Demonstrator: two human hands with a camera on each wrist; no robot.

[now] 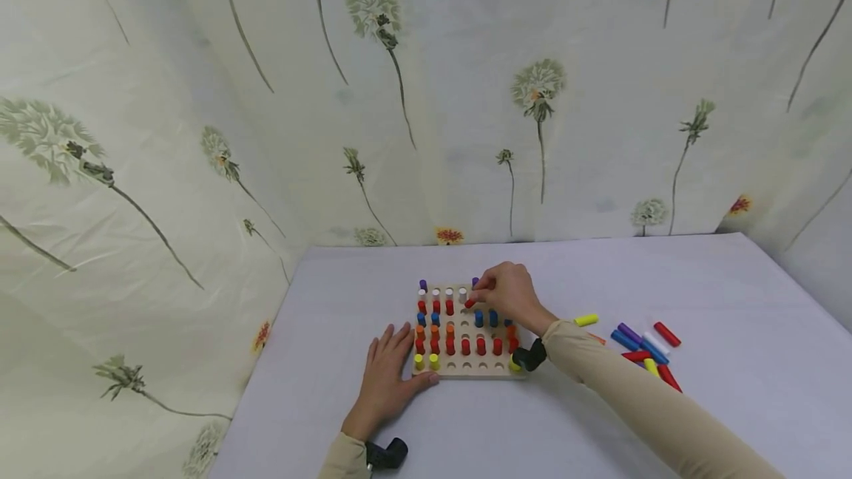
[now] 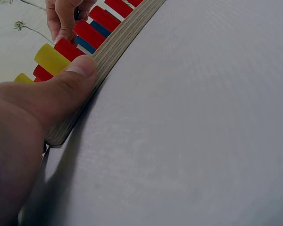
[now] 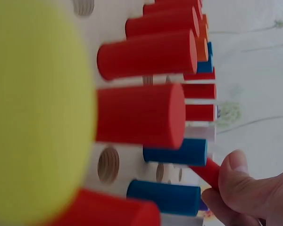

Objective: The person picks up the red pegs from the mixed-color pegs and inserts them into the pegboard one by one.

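Observation:
A wooden pegboard stands on the table with rows of colored pegs in its holes. My right hand pinches a red peg between thumb and fingers, tilted over the back part of the board. In the head view, the white pegs and a row of red pegs are close by it. My left hand rests at the board's left front corner, its fingers straight along the side. Its thumb lies against the front edge, near a yellow peg.
Right of the board lies a loose pile of pegs, among them a red peg, a yellow peg and a purple peg. A fabric backdrop with dandelion prints hangs behind the table. Each wrist wears a black camera.

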